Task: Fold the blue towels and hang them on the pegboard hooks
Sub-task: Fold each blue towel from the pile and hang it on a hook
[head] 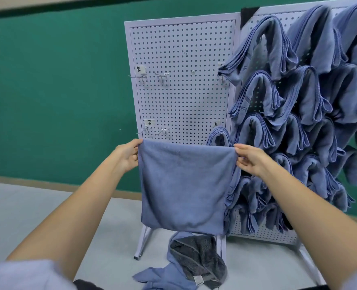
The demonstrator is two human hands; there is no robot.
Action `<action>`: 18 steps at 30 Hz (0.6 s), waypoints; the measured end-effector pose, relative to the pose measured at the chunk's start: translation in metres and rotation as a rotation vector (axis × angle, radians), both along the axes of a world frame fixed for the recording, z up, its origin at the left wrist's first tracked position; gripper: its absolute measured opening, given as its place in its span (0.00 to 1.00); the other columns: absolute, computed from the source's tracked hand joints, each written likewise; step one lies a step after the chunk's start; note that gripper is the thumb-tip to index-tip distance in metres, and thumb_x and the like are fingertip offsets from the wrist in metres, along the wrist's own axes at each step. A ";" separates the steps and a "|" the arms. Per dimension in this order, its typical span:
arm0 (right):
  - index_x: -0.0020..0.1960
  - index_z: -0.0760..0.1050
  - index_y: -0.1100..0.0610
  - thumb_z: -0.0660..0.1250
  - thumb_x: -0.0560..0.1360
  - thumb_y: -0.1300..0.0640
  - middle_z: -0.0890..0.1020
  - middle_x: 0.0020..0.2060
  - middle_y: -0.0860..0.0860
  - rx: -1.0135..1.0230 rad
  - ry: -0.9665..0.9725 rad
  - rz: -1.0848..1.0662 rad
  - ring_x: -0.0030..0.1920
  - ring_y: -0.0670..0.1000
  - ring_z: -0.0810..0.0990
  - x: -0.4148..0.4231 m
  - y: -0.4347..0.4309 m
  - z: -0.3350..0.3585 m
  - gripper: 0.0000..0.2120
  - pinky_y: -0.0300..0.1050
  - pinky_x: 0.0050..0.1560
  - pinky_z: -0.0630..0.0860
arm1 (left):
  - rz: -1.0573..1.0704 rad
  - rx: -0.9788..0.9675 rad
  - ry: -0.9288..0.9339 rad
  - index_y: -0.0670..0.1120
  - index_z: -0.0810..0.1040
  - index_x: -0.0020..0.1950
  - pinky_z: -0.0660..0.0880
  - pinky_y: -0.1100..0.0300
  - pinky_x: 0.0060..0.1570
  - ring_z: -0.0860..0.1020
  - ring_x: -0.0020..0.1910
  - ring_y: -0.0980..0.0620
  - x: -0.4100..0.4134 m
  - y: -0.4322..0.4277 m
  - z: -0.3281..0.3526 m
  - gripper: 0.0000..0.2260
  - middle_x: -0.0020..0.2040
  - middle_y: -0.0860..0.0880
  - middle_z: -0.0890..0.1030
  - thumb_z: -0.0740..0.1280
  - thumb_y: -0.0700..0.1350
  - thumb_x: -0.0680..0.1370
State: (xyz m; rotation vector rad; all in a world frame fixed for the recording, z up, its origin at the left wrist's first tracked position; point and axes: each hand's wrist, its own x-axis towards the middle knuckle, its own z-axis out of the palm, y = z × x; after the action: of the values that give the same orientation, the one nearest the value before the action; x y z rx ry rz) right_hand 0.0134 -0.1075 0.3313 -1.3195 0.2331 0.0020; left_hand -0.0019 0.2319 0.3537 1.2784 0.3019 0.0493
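Cloth of the blue towel, hanging doubled before the pegboard, looked light, soft and limp, so the left hand and right hand pinched its top corners, the sensible hold for folding.

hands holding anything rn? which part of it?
Yes: one blue towel, hanging flat. The left hand pinches its top left corner, the right hand its top right corner.

Handwritten pegboard labels & towel tags: illegible.
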 end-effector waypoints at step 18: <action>0.52 0.80 0.59 0.69 0.75 0.65 0.77 0.33 0.51 -0.259 -0.141 0.006 0.26 0.44 0.70 0.008 -0.021 0.057 0.07 0.37 0.36 0.72 | 0.009 0.161 -0.085 0.45 0.82 0.45 0.77 0.59 0.42 0.77 0.41 0.52 -0.002 -0.003 0.022 0.08 0.44 0.47 0.81 0.68 0.33 0.74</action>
State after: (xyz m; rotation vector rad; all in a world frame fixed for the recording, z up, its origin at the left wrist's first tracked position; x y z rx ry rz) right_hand 0.0213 -0.1282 0.3880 -1.5709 0.1111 -0.1196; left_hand -0.0043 0.2287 0.3758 1.4305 0.2344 0.1375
